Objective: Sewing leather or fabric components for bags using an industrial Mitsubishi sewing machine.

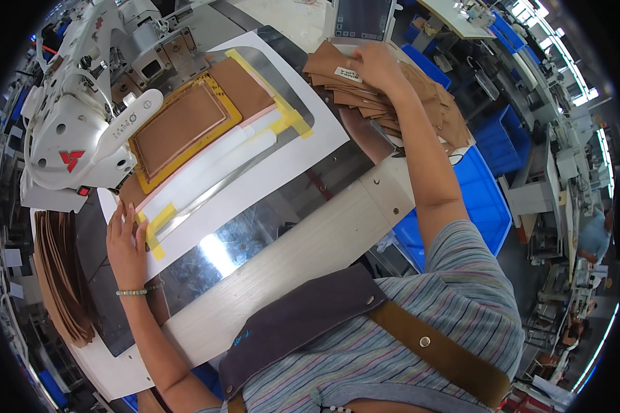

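My left hand lies with its fingers stretched out at the lower left corner of a brown panel in a flat template. A yellow-edged frame presses on the panel under the white head of a sewing machine. Yellow tape and a pale strip run along the template on a white sheet. At the far right, my right hand is closed at the upper edge of a fanned stack of brown leather-like pieces. Its fingertips are partly hidden. A white label lies beside them.
Another brown stack stands at the left edge of the machine table. A screen rises behind the right stack. Blue bins sit to the right, below table height. Farther off are benches, machines and another person.
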A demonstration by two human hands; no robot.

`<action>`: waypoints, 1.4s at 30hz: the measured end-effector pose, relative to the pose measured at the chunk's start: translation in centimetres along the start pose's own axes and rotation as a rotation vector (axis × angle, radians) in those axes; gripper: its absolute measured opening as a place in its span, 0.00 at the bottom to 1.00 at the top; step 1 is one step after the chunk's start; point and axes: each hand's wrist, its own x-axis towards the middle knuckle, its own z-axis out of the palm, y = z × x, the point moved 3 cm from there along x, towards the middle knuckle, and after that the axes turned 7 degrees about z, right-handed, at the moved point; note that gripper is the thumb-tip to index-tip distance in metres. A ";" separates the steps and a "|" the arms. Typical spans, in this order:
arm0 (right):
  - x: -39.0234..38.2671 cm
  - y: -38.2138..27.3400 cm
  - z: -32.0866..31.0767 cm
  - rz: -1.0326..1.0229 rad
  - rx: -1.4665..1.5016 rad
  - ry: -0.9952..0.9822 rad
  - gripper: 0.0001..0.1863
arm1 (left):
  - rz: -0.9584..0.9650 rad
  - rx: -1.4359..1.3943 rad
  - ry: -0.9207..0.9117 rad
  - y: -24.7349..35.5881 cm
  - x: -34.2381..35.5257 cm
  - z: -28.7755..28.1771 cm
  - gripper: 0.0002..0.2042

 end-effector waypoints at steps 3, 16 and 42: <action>0.0 2.6 3.8 0.036 -0.128 -0.259 0.10 | -0.021 -0.040 -0.014 -0.4 0.0 0.3 0.23; 0.0 -22.6 2.2 -0.570 0.483 -0.076 0.11 | 0.025 -0.194 -0.043 -3.3 1.8 -2.1 0.22; -6.1 -33.0 12.8 -0.864 0.524 -0.034 0.16 | 0.271 -0.403 -0.059 -3.8 10.4 4.4 0.17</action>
